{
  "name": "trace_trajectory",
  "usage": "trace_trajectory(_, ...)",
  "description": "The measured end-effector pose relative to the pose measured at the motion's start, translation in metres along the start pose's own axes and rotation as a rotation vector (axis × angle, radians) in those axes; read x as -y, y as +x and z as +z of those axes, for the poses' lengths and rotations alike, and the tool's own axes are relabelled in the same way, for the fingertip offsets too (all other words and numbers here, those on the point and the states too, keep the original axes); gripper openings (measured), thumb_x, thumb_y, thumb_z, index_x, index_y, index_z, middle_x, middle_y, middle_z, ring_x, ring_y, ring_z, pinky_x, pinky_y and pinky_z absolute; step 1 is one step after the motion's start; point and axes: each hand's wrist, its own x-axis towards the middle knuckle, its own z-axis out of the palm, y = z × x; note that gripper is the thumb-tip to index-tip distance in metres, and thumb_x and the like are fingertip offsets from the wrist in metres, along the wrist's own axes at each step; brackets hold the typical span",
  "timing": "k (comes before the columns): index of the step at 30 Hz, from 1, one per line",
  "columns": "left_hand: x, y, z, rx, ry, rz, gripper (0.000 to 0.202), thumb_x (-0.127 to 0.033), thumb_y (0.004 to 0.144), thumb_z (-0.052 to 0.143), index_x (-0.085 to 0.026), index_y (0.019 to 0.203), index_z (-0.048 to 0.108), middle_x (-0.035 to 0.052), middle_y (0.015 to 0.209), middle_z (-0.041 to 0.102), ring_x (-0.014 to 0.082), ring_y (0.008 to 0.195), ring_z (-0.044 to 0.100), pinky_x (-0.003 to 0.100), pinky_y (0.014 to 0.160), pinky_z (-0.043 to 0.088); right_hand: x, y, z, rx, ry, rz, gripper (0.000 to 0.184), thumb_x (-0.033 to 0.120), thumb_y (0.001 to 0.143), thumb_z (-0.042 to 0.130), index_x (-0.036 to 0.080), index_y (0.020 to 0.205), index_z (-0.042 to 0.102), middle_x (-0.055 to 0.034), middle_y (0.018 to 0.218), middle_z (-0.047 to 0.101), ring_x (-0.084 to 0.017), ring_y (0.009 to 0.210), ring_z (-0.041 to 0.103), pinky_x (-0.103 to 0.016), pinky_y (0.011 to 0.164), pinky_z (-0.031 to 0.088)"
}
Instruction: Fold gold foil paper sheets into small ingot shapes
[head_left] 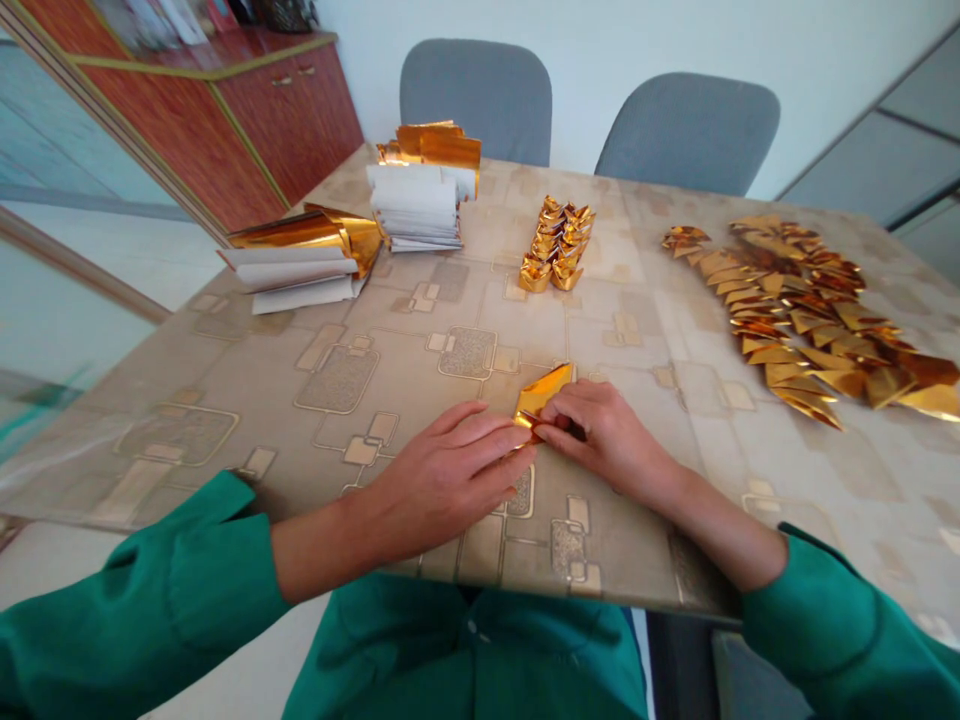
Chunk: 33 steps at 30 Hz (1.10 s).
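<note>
Near the front of the table, a small folded piece of gold foil paper [543,392] lies at a slant between my hands. My left hand [457,465] is palm down with its fingers stretched out, and its fingertips touch the near left end of the paper. The thumb of this hand cannot be made out clearly. From the other side, my right hand [600,430] pinches the paper's right edge between thumb and curled fingers. Part of the paper is hidden under the fingers of both hands.
Folded gold foil pieces stand in two short rows [556,245] at mid table. A larger spread of folded gold pieces [810,310] lies right. Stacks of gold-and-white paper [300,262] [416,205] sit back left on the patterned tablecloth [420,340]. Two grey chairs [476,100] [690,130] stand behind.
</note>
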Motion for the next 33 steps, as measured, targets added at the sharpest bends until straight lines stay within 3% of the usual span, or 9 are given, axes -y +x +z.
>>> trace_trajectory(8, -0.007, -0.008, 0.012, 0.063, -0.051, -0.030, 0.031, -0.028, 0.094, 0.056, -0.014, 0.121, 0.060, 0.0121, 0.122, 0.067, 0.0248, 0.112, 0.060, 0.046, 0.104, 0.045, -0.003, -0.002, 0.005, -0.036, -0.015, 0.038, 0.017, 0.028, 0.091, 0.067, 0.018, 0.080, 0.059, -0.0002, 0.073, 0.061, -0.014, 0.069, 0.052, -0.029, 0.069, 0.033)
trace_trajectory(21, -0.008, -0.003, 0.010, 0.084, -0.048, -0.061, 0.029, -0.030, 0.096, 0.051, -0.011, 0.115, 0.062, 0.0115, 0.115, 0.067, 0.0261, 0.104, 0.060, 0.047, 0.101, 0.045, 0.006, -0.003, 0.007, -0.080, -0.270, 0.027, 0.017, 0.031, 0.091, 0.065, 0.017, 0.083, 0.058, -0.0040, 0.079, 0.064, -0.019, 0.076, 0.053, -0.032, 0.070, 0.031)
trace_trajectory(23, -0.008, -0.002, 0.009, 0.092, -0.056, -0.066, 0.029, -0.030, 0.096, 0.051, -0.013, 0.116, 0.062, 0.0112, 0.116, 0.067, 0.0259, 0.104, 0.060, 0.047, 0.102, 0.045, 0.007, -0.005, 0.004, -0.115, -0.306, -0.031, 0.018, 0.034, 0.094, 0.062, 0.018, 0.084, 0.060, -0.0049, 0.081, 0.065, -0.020, 0.077, 0.052, -0.034, 0.071, 0.032)
trace_trajectory(28, -0.006, -0.002, 0.008, 0.125, -0.053, -0.074, 0.030, -0.030, 0.094, 0.054, -0.013, 0.118, 0.062, 0.0108, 0.115, 0.067, 0.0260, 0.104, 0.061, 0.049, 0.104, 0.043, 0.013, -0.018, -0.004, -0.059, -0.402, -0.385, 0.021, 0.022, 0.103, 0.045, 0.021, 0.102, 0.065, -0.0027, 0.092, 0.071, -0.020, 0.089, 0.053, -0.038, 0.084, 0.034)
trace_trajectory(33, -0.006, -0.001, 0.006, 0.132, -0.022, -0.061, 0.030, -0.030, 0.095, 0.054, -0.014, 0.118, 0.062, 0.0099, 0.115, 0.068, 0.0256, 0.105, 0.061, 0.049, 0.105, 0.041, 0.016, -0.032, -0.002, -0.041, -0.476, -0.364, 0.021, 0.024, 0.103, 0.046, 0.017, 0.113, 0.064, -0.0046, 0.099, 0.073, -0.020, 0.093, 0.056, -0.040, 0.090, 0.034)
